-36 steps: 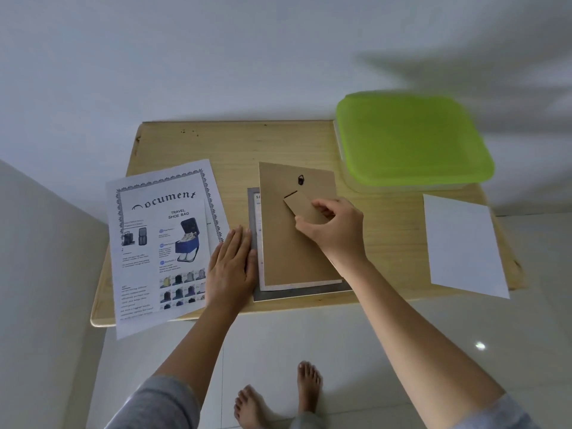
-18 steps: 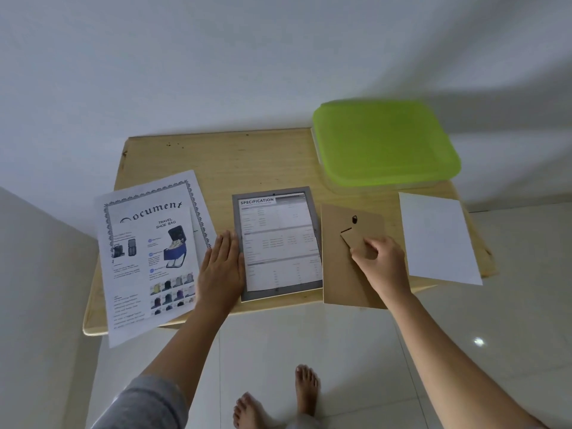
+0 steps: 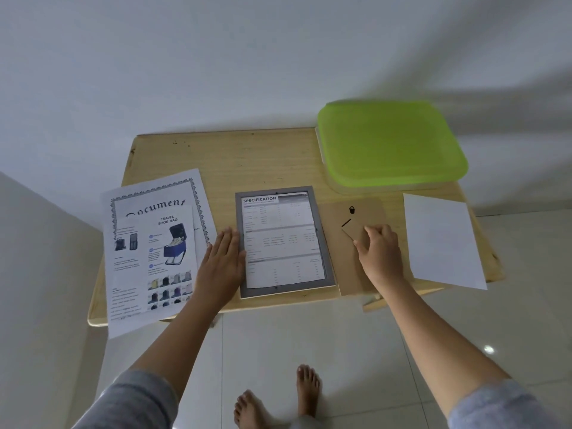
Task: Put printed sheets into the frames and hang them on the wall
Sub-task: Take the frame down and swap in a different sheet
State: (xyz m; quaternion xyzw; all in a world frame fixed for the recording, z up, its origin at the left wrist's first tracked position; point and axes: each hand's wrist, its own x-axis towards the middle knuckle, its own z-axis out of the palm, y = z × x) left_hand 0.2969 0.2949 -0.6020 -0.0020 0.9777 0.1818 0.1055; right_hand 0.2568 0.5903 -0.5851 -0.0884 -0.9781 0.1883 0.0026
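1. We see the frame lying flat at the tabletop's near edge, a "SPECIFICATION" sheet inside it.
2. Our left hand rests flat, fingers spread and holding nothing, against the frame's left side — partly over the printed sheets.
3. Our right hand pinches the stand flap of the brown backing, which lies just right of the frame.
4. A blank sheet lies further right — a green-lidded box sits behind.
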